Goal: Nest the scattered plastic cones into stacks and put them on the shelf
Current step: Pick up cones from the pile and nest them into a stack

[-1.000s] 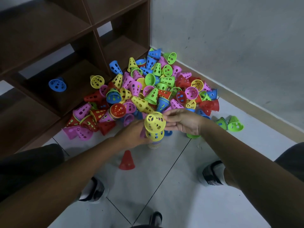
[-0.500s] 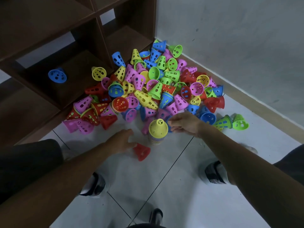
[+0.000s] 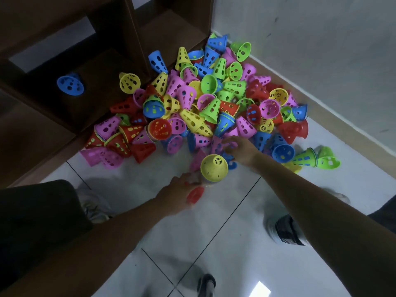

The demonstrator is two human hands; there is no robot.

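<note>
A big pile of perforated plastic cones [image 3: 205,108] in pink, yellow, green, blue and red lies on the floor against the dark wooden shelf [image 3: 64,116]. In front of the pile stands a nested stack topped by a yellow cone [image 3: 214,170]. My left hand [image 3: 175,191] is blurred and holds a red cone [image 3: 195,195] just left of the stack's foot. My right hand [image 3: 241,152] reaches past the stack with fingers spread, touching a pink cone [image 3: 216,144] at the pile's front edge. A blue cone [image 3: 70,83] lies on its side in the shelf's low compartment.
A yellow cone [image 3: 129,82] lies at the shelf's edge. Green cones [image 3: 317,159] are strewn to the right near the wall's skirting [image 3: 342,125]. My shoes [image 3: 287,232] stand on the white tiled floor [image 3: 214,243] below the stack.
Both hands let go of the yellow-topped stack. The left hand dropped to the red cone and took it up. The right hand moved forward into the pile's front edge.
</note>
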